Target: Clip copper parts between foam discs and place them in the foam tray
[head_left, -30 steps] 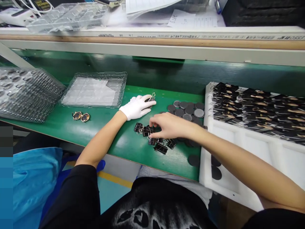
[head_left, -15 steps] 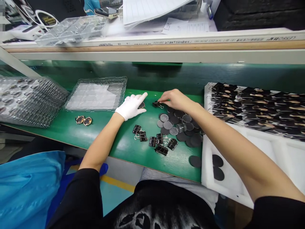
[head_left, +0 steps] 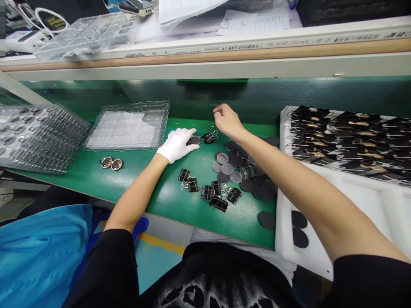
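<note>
My left hand, in a white glove, rests on the green table with thumb and fingers around a pair of round dark glasses, mostly hidden by the glove. Right at the visible lens edge sits a black binder clip with its wire handles out; whether it grips the rim I cannot tell. My bare right hand hovers above and right of that clip, fingers curled together, nothing visible in them. Nearer to me lie several loose binder clips. Grey and black discs are heaped below the right forearm.
Round gold-rimmed glasses lie at left, before a clear plastic tray. Stacked clear trays stand far left. At right, a white foam tray carries rows of clipped pieces. A shelf edge runs across behind.
My right hand has let go of the binder clip and risen up and away from it. The clip stays beside the glasses. My left hand keeps its hold, with more of the lens showing.
</note>
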The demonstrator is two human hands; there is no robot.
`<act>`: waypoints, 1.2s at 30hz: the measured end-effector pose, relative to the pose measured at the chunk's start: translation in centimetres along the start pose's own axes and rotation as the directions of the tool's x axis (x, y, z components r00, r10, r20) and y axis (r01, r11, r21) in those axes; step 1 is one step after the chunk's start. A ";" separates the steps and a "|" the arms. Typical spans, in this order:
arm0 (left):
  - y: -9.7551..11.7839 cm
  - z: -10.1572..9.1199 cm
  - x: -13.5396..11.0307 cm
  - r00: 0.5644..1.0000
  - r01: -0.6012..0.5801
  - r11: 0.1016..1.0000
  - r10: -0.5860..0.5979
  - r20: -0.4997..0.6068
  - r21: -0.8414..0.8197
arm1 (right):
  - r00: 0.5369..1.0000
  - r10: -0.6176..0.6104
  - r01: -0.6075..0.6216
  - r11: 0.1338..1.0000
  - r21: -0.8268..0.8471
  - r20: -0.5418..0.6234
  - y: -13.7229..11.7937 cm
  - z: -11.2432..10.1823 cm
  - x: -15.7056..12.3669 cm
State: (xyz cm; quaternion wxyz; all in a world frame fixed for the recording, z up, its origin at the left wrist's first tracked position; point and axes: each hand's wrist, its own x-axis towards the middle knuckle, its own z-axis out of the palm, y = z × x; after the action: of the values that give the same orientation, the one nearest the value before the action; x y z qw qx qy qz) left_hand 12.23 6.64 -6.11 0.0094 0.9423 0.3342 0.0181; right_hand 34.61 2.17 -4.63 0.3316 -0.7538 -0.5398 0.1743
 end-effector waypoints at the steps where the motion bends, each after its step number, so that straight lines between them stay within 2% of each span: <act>1: 0.3 0.3 0.2 1.000 0.012 1.000 -0.013 -0.021 -0.027 | 0.997 0.080 -0.080 0.995 -0.056 -0.005 -0.6 0.7 0.2; 3: 0.6 0.8 0.4 0.999 0.022 0.998 -0.025 -0.039 -0.066 | 0.988 0.153 -0.151 0.976 -0.154 0.007 -1.4 2.0 0.7; 6: 0.5 0.9 0.5 0.999 0.012 0.995 -0.015 -0.029 -0.096 | 0.982 0.186 -0.176 0.966 -0.188 0.034 -1.0 3.3 0.9; 13: -0.1 1.2 0.5 0.999 0.030 0.973 -0.037 -0.029 -0.230 | 0.962 0.269 -0.241 0.917 -0.317 0.046 1.5 4.0 1.1; 18: 0.4 1.8 1.2 0.996 -0.019 0.955 -0.008 -0.090 -0.296 | 0.978 0.201 -0.179 0.944 -0.277 0.055 3.1 5.0 1.9; 23: 1.1 1.8 1.8 0.996 -0.051 0.952 0.024 -0.090 -0.303 | 0.997 0.063 -0.070 0.987 -0.145 -0.052 5.8 6.8 2.9; 27: 1.2 1.9 1.9 0.995 -0.057 0.949 0.028 -0.098 -0.310 | 0.997 -0.008 -0.001 0.991 -0.134 -0.071 6.9 7.4 3.3; 30: 1.3 2.0 1.9 0.993 -0.069 0.947 0.035 -0.112 -0.314 | 0.998 -0.026 0.019 0.992 -0.123 -0.056 6.9 7.3 3.3; 36: 1.5 2.2 2.1 0.991 -0.094 0.943 0.058 -0.119 -0.320 | 1.000 0.011 -0.013 0.986 -0.164 -0.012 7.0 7.2 3.8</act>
State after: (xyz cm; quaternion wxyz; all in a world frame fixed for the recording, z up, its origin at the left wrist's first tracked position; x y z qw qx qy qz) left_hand 14.87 6.81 -8.25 0.1456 0.9377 0.2900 0.1243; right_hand 36.36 6.52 -14.29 0.2701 -0.7828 -0.5461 0.1271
